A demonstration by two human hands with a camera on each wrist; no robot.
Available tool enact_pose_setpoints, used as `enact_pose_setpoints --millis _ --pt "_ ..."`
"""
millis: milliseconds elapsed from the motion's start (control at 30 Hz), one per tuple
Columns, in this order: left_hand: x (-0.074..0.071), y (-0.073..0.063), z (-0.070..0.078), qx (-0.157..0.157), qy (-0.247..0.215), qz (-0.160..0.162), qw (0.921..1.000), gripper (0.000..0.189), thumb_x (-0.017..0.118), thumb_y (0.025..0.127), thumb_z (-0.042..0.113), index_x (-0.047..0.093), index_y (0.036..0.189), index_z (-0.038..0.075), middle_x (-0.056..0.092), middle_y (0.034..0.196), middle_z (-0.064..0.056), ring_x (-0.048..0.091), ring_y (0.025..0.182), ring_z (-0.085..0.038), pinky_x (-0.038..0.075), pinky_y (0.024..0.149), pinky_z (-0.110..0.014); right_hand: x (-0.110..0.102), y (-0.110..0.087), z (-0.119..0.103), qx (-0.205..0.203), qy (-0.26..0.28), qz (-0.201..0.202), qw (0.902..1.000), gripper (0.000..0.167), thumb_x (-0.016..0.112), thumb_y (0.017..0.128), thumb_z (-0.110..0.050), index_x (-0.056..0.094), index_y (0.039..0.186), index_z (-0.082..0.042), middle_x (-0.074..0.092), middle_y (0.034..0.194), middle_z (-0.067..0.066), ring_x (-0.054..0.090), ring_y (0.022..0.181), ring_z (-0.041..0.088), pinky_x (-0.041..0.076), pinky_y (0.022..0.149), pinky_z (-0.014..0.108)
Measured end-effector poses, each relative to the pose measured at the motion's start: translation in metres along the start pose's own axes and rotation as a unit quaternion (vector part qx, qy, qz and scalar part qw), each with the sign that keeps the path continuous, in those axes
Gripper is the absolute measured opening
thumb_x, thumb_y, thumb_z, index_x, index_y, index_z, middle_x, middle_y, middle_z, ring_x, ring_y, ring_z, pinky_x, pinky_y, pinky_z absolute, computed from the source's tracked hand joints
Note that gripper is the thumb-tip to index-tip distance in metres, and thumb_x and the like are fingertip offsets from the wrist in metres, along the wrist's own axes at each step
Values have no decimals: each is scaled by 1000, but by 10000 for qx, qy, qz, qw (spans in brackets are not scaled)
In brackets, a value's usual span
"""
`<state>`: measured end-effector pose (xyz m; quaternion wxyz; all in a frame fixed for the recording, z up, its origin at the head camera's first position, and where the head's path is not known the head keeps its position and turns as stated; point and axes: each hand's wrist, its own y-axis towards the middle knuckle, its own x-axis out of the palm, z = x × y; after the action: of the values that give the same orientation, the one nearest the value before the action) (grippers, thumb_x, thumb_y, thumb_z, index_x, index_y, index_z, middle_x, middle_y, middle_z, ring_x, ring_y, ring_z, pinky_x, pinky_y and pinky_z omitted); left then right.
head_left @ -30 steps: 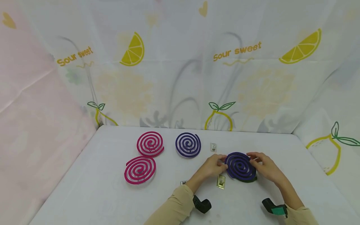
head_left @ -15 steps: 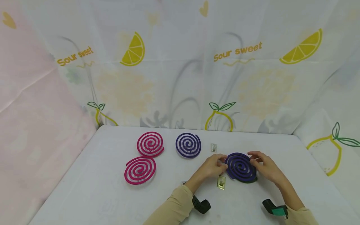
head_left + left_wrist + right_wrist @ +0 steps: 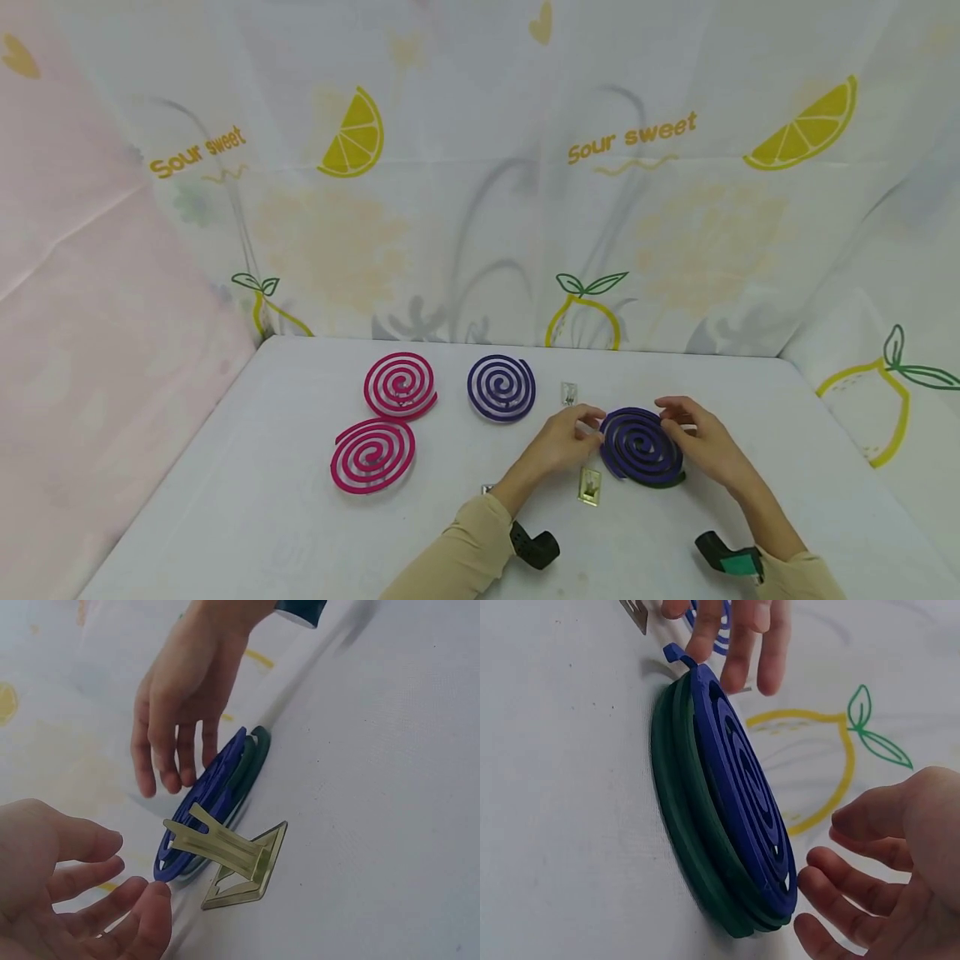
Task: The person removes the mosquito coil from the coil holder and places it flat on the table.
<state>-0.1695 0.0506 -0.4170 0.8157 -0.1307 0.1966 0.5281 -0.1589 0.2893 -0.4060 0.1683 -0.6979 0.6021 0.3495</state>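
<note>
On the right of the table lies a stack of mosquito coils, a blue coil [image 3: 641,446] on top and dark green coils [image 3: 679,772] beneath. My left hand [image 3: 564,442] is at the stack's left edge, fingers loosely bent; in the right wrist view a fingertip meets or nearly meets the blue rim. My right hand [image 3: 705,437] hovers by the right edge, and its fingers [image 3: 825,874] look just apart from the coils. Neither hand grips anything. A gold metal coil stand [image 3: 232,851] stands in front of the stack, its prongs raised.
Two pink coils [image 3: 372,456] sit at the left, one behind the other, and a single blue coil [image 3: 502,388] is at the back middle. A silver stand [image 3: 569,393] lies behind my left hand. Another silver piece [image 3: 487,489] is partly hidden by my left forearm.
Both hands have eased slightly away from the coil stack, the left one leftward and up, the right one a little up. The stack and the other coils have stayed in place.
</note>
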Motion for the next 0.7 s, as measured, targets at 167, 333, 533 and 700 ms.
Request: enact_pose_setpoints --millis 167,333,533,700 --pt "-3 0 1 124 -47 79 9999 29 60 90 13 62 118 11 65 108 -6 61 85 -7 46 70 -16 4 1 -3 -21 37 63 10000 29 54 95 -8 53 122 2 62 106 17 48 90 -13 47 75 16" --pt "-7 -1 3 226 -112 212 9995 27 60 90 11 62 117 12 65 109 -5 62 87 -9 47 70 -16 10 0 -9 -167 34 145 9997 29 54 95 -10 54 122 2 63 107 17 53 93 -6 45 79 16" --pt "-13 -2 5 235 -108 270 9993 27 59 91 13 62 118 14 64 109 -4 62 88 -10 47 69 -17 16 2 -15 -272 38 287 9992 27 54 94 -8 55 120 1 63 110 18 55 97 0 43 86 11" --pt "-19 -4 6 201 2 291 9994 29 58 89 10 62 117 14 64 108 -4 62 89 -11 48 70 -17 24 1 -20 -316 230 255 9989 27 55 94 -5 55 120 0 63 110 18 54 97 -4 44 82 12"
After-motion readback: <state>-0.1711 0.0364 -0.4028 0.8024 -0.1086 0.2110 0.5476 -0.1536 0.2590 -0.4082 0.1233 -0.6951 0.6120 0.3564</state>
